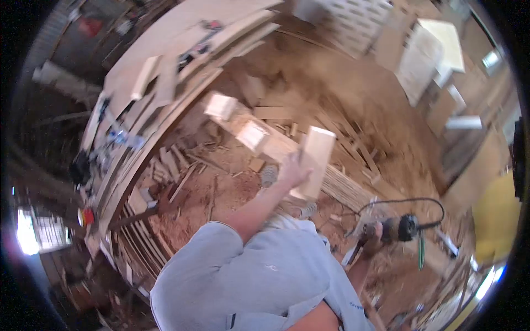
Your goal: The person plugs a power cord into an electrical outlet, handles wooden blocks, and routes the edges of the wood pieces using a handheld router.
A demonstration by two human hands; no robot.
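My left hand (295, 172) is closed on the edge of a pale wooden board (321, 149), which is tilted over a long plank (279, 146). In my right hand (372, 234), off to the right, is a dark corded power tool (398, 227); its exact kind is too blurred to tell. A black cable (433, 202) loops up from its rear end. Two light wooden blocks, a farther block (222, 106) and a nearer block (253, 135), rest on the plank beyond my left hand.
A workbench (190, 25) at the upper left carries boards and small tools. Sawdust (309, 77) and wood scraps (176, 160) cover the ground. Pale panels (419, 63) lean at the upper right, and a yellow panel (494, 220) stands at the right.
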